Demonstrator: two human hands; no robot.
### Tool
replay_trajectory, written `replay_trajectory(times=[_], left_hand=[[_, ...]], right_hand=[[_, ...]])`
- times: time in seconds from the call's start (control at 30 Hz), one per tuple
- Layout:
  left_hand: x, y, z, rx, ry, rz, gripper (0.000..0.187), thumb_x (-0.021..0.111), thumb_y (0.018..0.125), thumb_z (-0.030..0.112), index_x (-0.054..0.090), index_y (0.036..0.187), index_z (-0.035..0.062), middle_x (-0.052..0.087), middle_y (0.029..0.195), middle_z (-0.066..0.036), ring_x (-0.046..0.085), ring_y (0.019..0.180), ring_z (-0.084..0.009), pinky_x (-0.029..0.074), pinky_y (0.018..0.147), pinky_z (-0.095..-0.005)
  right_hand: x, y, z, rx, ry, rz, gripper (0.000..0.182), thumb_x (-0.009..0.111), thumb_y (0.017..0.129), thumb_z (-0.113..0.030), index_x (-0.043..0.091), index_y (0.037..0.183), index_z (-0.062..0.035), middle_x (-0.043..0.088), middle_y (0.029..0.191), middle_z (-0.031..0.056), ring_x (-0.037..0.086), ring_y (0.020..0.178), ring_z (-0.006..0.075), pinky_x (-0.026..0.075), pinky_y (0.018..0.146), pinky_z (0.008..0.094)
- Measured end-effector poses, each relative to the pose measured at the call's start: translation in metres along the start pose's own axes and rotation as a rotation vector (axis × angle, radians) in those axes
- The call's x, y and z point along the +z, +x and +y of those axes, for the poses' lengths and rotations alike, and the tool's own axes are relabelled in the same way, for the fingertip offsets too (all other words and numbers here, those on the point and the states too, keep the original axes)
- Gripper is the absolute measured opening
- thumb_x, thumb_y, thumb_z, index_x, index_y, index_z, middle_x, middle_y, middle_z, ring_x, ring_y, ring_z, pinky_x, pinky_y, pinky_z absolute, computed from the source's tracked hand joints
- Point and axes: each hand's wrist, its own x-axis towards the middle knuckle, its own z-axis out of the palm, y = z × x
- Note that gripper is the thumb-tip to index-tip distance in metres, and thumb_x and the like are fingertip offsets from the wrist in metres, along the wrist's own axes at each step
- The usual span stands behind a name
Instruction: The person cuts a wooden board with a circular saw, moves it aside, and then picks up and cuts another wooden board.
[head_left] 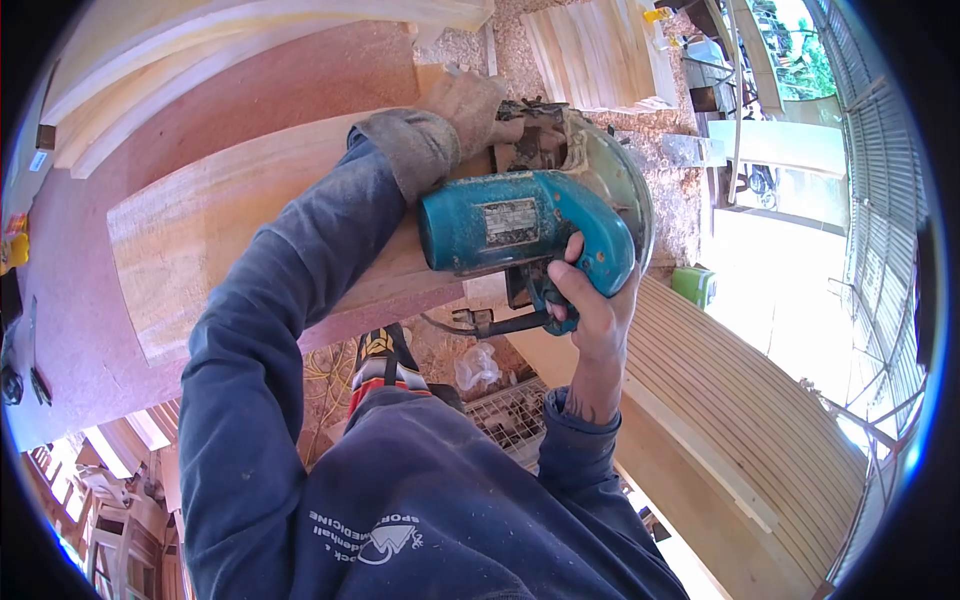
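A teal circular saw (500, 225) lies across the right end of a wide wooden board (200, 230). My right hand (597, 305) is wrapped round the saw's rear handle, its thumb and fingers on the grip. Beyond the motor housing, my left hand (465, 105) is at the front of the saw, near the dusty blade guard (615, 170); its fingertips are partly hidden, so its exact hold does not show. A dark power cord (510, 325) runs from the handle toward my body.
The board rests on a reddish table (75, 290). Long timbers (200, 60) lie at the upper left, and stacked boards (595, 55) stand beyond the saw. Grooved panels (740, 390) are on the right, near a green box (693, 286). Sawdust covers the ground.
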Motion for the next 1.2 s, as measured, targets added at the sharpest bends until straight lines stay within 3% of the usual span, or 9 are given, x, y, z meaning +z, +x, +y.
replay_trajectory(times=[0.1,0.2,0.3,0.4,0.5,0.7,0.9,1.2], left_hand=[[-0.004,0.003,0.002,-0.032,0.017,-0.076,0.058,0.072,0.093,0.058,0.074,0.105,0.0008,0.076,0.103,-0.023,0.074,0.103,-0.0393,0.056,0.094,-0.0495],[0.000,0.001,-0.005,0.066,0.046,0.061,0.058,0.073,0.090,0.056,0.071,0.095,-0.0021,0.076,0.091,-0.025,0.076,0.089,-0.0412,0.059,0.084,-0.0492],[-0.007,0.001,-0.005,-0.068,-0.012,0.000,0.059,0.078,0.085,0.059,0.075,0.092,0.0006,0.077,0.090,-0.021,0.076,0.085,-0.0366,0.060,0.081,-0.0456],[-0.029,0.008,-0.037,0.016,-0.225,-0.200,0.063,0.084,0.078,0.063,0.079,0.095,0.0023,0.078,0.090,-0.016,0.075,0.082,-0.0298,0.059,0.079,-0.0420],[-0.026,0.009,-0.048,0.020,-0.303,-0.241,0.066,0.089,0.075,0.061,0.081,0.099,0.0010,0.079,0.090,-0.014,0.073,0.082,-0.0252,0.058,0.078,-0.0403],[-0.031,0.011,-0.053,-0.011,-0.383,-0.338,0.069,0.093,0.071,0.058,0.080,0.104,-0.0007,0.080,0.097,-0.017,0.076,0.092,-0.0288,0.060,0.085,-0.0421],[-0.031,0.014,-0.053,0.070,-0.255,-0.355,0.082,0.094,0.069,0.062,0.075,0.118,-0.0013,0.078,0.109,-0.020,0.074,0.105,-0.0333,0.058,0.095,-0.0443],[-0.025,0.015,-0.057,0.078,-0.307,-0.343,0.077,0.094,0.070,0.065,0.077,0.105,-0.0005,0.078,0.095,-0.015,0.074,0.090,-0.0294,0.058,0.082,-0.0428]], right_hand=[[-0.003,0.003,0.001,0.002,0.002,-0.015,0.014,0.071,0.091,0.004,0.061,0.098,-0.0020,0.058,0.070,0.0009,0.052,0.052,0.0070,0.036,0.047,0.0240],[0.000,0.004,-0.002,0.011,0.009,-0.021,0.014,0.072,0.090,0.004,0.061,0.098,-0.0021,0.058,0.070,0.0005,0.052,0.052,0.0068,0.036,0.047,0.0238],[-0.001,0.002,-0.002,0.035,-0.003,-0.010,0.015,0.072,0.090,0.004,0.061,0.097,-0.0025,0.058,0.070,0.0002,0.052,0.053,0.0068,0.037,0.047,0.0238],[-0.003,0.007,0.001,0.049,-0.006,-0.021,0.015,0.073,0.090,0.004,0.062,0.097,-0.0029,0.058,0.070,0.0001,0.053,0.053,0.0069,0.037,0.048,0.0239],[-0.002,0.009,0.002,0.060,0.004,-0.010,0.015,0.073,0.089,0.004,0.062,0.096,-0.0031,0.058,0.070,0.0001,0.053,0.053,0.0071,0.038,0.048,0.0240],[-0.009,-0.010,0.000,0.122,-0.031,0.011,0.017,0.076,0.086,0.002,0.063,0.096,-0.0027,0.059,0.070,0.0003,0.054,0.054,0.0076,0.038,0.049,0.0245],[-0.019,-0.048,0.006,0.123,-0.034,0.062,0.018,0.076,0.085,0.002,0.063,0.096,-0.0022,0.059,0.071,0.0005,0.053,0.055,0.0064,0.038,0.050,0.0234],[-0.010,-0.025,0.001,0.089,-0.005,0.033,0.019,0.075,0.085,0.003,0.062,0.098,-0.0015,0.058,0.074,0.0013,0.052,0.054,0.0074,0.038,0.048,0.0241]])
